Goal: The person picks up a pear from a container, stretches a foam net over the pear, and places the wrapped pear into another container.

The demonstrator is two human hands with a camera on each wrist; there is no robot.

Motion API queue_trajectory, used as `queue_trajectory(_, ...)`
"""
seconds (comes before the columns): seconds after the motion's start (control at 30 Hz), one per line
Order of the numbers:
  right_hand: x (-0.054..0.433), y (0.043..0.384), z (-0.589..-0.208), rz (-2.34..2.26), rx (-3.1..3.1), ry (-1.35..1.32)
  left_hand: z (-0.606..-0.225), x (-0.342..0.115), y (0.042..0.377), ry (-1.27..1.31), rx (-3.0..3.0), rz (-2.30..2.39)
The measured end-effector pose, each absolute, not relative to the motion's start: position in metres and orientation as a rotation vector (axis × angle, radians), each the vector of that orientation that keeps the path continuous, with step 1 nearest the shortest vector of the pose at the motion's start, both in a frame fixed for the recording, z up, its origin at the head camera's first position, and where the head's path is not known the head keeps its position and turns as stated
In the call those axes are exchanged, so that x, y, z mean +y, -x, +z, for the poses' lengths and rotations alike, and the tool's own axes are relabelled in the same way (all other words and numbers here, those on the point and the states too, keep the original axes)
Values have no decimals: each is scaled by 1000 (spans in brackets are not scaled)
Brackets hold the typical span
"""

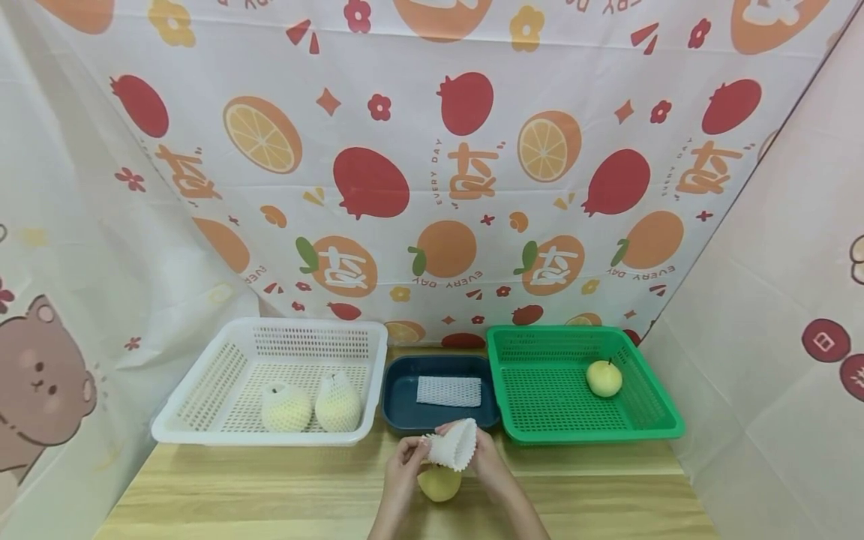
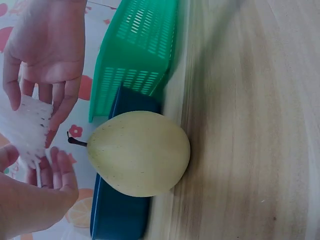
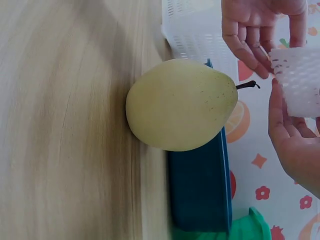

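A white foam net sleeve (image 1: pixel 454 445) is held up by both hands, its open end spread wide in the head view. My left hand (image 1: pixel 403 466) pinches its left edge between thumb and fingers. On the opposite side my right hand (image 1: pixel 487 459) grips the sleeve, thumb and fingers about it. Below them a yellow pear (image 1: pixel 440 484) stands upright on the wooden table, stem up. Both wrist views show the bare pear (image 2: pixel 140 154) apart from the hands, with the sleeve (image 3: pixel 299 82) higher than its stem.
A white basket (image 1: pixel 270 438) at left holds two pears in foam nets (image 1: pixel 286 409). The dark blue tray (image 1: pixel 398 390) in the middle contains a flat foam net (image 1: pixel 448 391). At right, a green basket (image 1: pixel 540 409) holds one bare pear (image 1: pixel 604 379). Printed cloth (image 1: pixel 405 247) hangs behind.
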State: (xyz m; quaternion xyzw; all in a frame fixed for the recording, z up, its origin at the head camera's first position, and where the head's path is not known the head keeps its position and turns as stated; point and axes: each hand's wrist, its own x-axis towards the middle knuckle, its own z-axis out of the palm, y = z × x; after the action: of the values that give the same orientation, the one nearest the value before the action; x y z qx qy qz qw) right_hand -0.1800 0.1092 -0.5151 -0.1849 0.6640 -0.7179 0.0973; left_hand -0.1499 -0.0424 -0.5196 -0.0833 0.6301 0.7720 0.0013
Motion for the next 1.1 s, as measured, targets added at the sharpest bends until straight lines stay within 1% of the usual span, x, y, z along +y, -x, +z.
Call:
queue_trajectory(0.27, 109, 177, -519, -2167, 1809, 285, -519, -40, 152, 394, 1791, 2567)
queue_trajectory(0.37, 111, 176, -521, -2219, 1700, 262, -519, -38, 152, 431, 1639, 2650)
queue_trajectory(0.47, 115, 175, -522, -2289, 1462, 245, -519, -36, 153, 425, 1530, 2712)
queue_trajectory(0.67, 123, 173, -522, -2265, 1034, 228, -518, -34, 153, 348, 1571, 2668)
queue_trajectory(0.93, 121, 173, -523, -2164, 843, 287, -513, -31, 152, 236, 1770, 2510)
queue_trajectory(1.1, 121, 170, -519, -2226, 887, 332, -511, -29, 150, 111, 1500, 2541)
